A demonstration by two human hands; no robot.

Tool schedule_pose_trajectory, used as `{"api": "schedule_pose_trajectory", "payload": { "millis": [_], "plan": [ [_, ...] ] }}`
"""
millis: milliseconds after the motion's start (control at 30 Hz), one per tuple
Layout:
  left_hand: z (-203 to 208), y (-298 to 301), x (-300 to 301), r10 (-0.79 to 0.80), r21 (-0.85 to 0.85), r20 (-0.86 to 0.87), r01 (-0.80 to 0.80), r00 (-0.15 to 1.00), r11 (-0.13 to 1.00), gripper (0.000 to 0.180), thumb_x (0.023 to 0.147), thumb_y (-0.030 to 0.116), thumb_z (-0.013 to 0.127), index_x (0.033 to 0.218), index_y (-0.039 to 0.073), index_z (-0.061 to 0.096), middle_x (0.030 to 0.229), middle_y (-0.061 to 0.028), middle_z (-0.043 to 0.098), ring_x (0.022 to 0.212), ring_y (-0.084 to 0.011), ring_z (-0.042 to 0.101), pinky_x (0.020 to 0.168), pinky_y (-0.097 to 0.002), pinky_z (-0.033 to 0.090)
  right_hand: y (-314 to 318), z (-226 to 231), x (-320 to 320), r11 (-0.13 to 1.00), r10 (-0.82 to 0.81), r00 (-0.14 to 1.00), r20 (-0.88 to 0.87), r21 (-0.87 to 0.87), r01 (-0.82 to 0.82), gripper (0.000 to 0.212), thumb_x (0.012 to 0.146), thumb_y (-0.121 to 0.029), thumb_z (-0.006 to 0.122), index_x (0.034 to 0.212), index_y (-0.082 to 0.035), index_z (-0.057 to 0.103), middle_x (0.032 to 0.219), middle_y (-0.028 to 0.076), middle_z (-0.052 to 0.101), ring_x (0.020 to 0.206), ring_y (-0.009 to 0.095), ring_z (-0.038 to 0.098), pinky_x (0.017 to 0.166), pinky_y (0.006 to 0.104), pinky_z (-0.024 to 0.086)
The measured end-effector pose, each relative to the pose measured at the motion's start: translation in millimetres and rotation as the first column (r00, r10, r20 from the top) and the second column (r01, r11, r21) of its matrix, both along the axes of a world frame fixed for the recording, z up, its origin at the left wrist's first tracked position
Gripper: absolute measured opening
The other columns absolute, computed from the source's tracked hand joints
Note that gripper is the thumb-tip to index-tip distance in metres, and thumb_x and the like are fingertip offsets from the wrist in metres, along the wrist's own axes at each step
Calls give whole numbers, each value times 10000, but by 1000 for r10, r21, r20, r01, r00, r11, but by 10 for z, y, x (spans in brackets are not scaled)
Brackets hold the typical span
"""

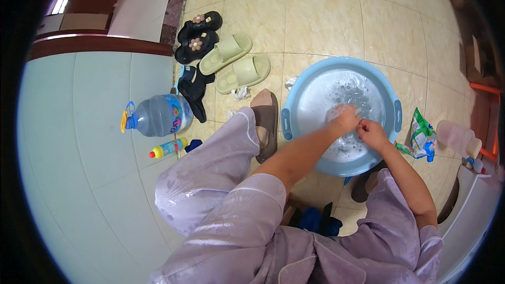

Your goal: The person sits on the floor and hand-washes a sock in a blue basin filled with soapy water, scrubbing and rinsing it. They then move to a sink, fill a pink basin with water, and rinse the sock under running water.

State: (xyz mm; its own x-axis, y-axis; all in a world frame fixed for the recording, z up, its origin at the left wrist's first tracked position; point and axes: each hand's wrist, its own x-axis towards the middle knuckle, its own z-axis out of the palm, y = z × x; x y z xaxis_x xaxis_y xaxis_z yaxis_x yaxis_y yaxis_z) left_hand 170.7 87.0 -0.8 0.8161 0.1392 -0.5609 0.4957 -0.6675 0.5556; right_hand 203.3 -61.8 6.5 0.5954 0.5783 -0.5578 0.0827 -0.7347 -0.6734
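Left hand (344, 118) and right hand (372, 135) close together in the basin (339, 63).
Fingers curl in toward the middle, amid suds (321, 94); I cannot tell whether either hand is clamped on anything. The basin sits on the tiles (321, 21), right of the left sandal (267, 126). Brisk movement could slop water over the rim, slicking the tiles underfoot or wetting the pack (423, 137) at right.

Observed on glossy cream floor tiles (321, 16): round light-blue plastic basin (336, 63) with grey-inset side handles (397, 115), holding white foamy suds (322, 89). Close together at the suds: bare left hand (345, 118) and bare right hand (372, 135), with grip undetermined. Noted just right of basin: crumpled green-and-white plastic packet (422, 135). Logged farther left: pale-green slippers (227, 52), large clear plastic jug (158, 116).
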Motion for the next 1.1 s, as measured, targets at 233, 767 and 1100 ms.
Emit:
{"api": "schedule_pose_trajectory", "payload": {
  "millis": [233, 767, 1100],
  "plan": [
    [943, 1314, 469, -302, 245, 166, 257, 939, 935, 459, 726, 419, 594, 1035, 80, 580, 944, -210, 613, 914, -369, 582, 807, -455, 457, 114, 86, -5, 999, -16, 999, 46, 28, 15, 191, 807, -201, 567, 907, -40, 594, 735, 144, 614, 676, 263, 600, 633, 352, 467],
    [-67, 3518, -1192, 390, 782, 248, -421, 887, 460, 615, 703, 453, 637, 1133, 30, 518, 1248, -244, 411, 1170, -358, 394, 963, -451, 312, -2, 90, -22, 962, -263, 954, -147, 41, 271, 211, 841, -102, 569, 1032, -12, 558, 746, 35, 561, 649, 97, 522, 611, 246, 443],
    [-436, 2333, -551, -388, 434, 389, 205, 836, 877, 305, 691, 178, 605, 950, 16, 610, 1124, -189, 531, 1096, -369, 454, 944, -442, 357, 160, -60, -24, 992, -125, 987, -98, 24, 128, 233, 831, -130, 580, 1040, -30, 561, 765, 74, 577, 667, 139, 543, 638, 274, 457]
  ]
}}
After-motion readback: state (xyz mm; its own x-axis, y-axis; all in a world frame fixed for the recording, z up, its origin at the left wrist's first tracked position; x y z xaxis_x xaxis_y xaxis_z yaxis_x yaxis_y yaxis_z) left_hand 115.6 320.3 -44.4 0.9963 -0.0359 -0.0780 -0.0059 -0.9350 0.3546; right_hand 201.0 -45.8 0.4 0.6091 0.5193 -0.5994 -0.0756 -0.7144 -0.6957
